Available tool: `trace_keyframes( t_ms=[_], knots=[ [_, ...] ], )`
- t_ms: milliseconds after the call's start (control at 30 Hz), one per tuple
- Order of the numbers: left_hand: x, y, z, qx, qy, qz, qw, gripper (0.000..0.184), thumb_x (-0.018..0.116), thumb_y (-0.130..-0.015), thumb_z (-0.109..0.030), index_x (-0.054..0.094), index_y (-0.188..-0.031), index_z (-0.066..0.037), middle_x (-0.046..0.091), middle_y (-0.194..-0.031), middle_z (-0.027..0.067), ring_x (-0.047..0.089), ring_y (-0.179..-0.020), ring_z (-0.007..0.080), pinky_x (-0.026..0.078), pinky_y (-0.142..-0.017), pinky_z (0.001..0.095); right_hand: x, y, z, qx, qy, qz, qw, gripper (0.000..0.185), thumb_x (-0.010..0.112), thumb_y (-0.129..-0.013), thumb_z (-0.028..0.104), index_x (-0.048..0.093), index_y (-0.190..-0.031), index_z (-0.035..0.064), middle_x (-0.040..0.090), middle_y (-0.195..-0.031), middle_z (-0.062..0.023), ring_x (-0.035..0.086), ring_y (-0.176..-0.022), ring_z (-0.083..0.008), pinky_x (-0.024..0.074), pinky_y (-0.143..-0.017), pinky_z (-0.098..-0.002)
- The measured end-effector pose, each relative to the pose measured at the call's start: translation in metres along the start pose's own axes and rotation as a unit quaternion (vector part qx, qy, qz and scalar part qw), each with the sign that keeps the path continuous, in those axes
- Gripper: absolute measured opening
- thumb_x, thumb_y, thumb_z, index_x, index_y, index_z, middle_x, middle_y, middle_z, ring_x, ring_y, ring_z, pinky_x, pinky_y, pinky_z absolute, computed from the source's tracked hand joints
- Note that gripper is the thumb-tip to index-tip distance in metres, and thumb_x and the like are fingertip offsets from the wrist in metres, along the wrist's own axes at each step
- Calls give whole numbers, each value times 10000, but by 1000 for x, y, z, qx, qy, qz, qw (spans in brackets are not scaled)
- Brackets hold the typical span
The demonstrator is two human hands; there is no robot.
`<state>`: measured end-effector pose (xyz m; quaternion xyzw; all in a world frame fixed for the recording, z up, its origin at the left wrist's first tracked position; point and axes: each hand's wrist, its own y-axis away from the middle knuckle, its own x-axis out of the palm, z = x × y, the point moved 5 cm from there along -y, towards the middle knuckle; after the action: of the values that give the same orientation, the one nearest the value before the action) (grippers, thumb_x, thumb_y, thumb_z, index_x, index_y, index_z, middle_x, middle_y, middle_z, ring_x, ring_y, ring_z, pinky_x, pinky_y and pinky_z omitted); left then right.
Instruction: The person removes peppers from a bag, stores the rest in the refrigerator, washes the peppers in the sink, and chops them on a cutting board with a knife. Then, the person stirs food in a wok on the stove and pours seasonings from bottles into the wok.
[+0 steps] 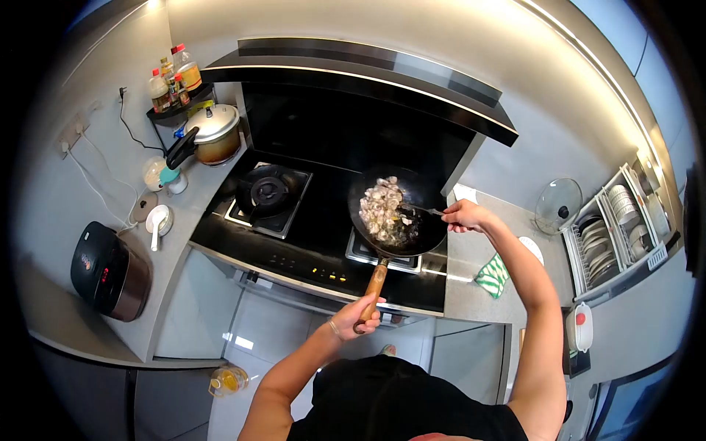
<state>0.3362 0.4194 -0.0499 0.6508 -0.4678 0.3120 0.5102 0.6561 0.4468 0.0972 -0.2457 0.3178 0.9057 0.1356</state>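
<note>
A dark wok [429, 239] sits on the right burner, its wooden handle [376, 283] pointing toward me. My left hand [357, 316] is closed around the lower end of that handle. Pale, chunky pieces of food [382, 209] lie mostly in the left half of the wok. Over the wok's right rim, my right hand [465, 215] grips a thin metal utensil [426, 210], whose far end reaches in among the food. The exact shape of the utensil's tip is hard to make out.
The left burner [269, 191] holds no pan. A pressure cooker [215, 132], sauce bottles [176, 77] and a rice cooker [110, 272] stand left. On the right are a green-striped cloth [493, 277], a glass lid [558, 207] and a dish rack [614, 228]. An oil bottle [229, 381] stands on the floor.
</note>
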Motion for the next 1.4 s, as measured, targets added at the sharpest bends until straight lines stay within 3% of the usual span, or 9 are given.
trace_keyframes(
  t_ms=[133,233,433,633,767,933,1033,1267,1400],
  knots=[
    [-2,-1,2,18,12,-7,1000,314,395,-967,-337,438,-1144,-81,471,-680,43,362,-460,78,266,-360,187,-7,48,46,-102,258,-36,960,332,632,-797,97,608,-1116,11,627,-682,-81,581,-552,-118,481,-485,-273],
    [-1,1,4,28,20,-28,999,313,403,-965,-340,438,-1125,-73,474,-660,46,362,-448,80,262,-351,186,-10,88,59,-262,426,-94,861,287,616,-727,42,637,-1013,37,634,-733,-167,631,-672,-291,510,-622,-386],
    [-2,0,1,27,36,2,999,283,407,-966,-320,457,-1086,-68,498,-659,64,400,-454,102,268,-349,193,28,173,42,-197,555,-64,806,439,592,-728,60,576,-1163,114,603,-782,-166,612,-694,-340,506,-663,-407],
    [-1,-6,8,2,36,5,999,285,399,-968,-335,448,-1114,-94,494,-678,66,402,-478,112,273,-365,205,111,139,10,-205,553,-115,799,397,467,-824,24,448,-1217,-27,569,-874,-203,625,-725,-313,519,-591,-391],
    [-1,-7,15,18,36,-6,999,293,404,-965,-337,447,-1121,-92,494,-680,59,389,-474,107,274,-370,204,99,80,9,-211,537,-211,789,419,497,-814,37,464,-1231,19,564,-872,-177,623,-716,-304,522,-591,-385],
    [-2,-4,9,26,37,-16,999,316,416,-959,-342,457,-1127,-78,492,-682,46,381,-480,91,275,-361,188,38,160,39,-211,582,-141,773,436,538,-732,-2,546,-1165,47,591,-839,-152,639,-733,-306,527,-624,-379],
    [-3,-5,9,24,27,-6,999,319,406,-962,-345,455,-1131,-79,491,-682,46,384,-484,91,271,-357,185,41,192,42,-168,624,-69,760,386,528,-744,4,558,-1127,43,596,-858,-166,644,-749,-310,525,-612,-389],
    [2,-5,11,15,32,-4,999,317,396,-966,-344,467,-1130,-83,494,-680,48,381,-484,91,267,-357,187,65,99,8,-224,574,-153,772,262,472,-845,80,540,-1087,5,604,-853,-177,643,-744,-315,534,-615,-396],
    [-1,-7,11,26,24,-8,999,323,396,-965,-347,478,-1130,-81,500,-681,50,379,-483,90,266,-356,187,22,105,40,-203,603,-147,757,380,502,-787,39,584,-1149,123,616,-873,-132,644,-767,-287,529,-618,-378]
  ],
)
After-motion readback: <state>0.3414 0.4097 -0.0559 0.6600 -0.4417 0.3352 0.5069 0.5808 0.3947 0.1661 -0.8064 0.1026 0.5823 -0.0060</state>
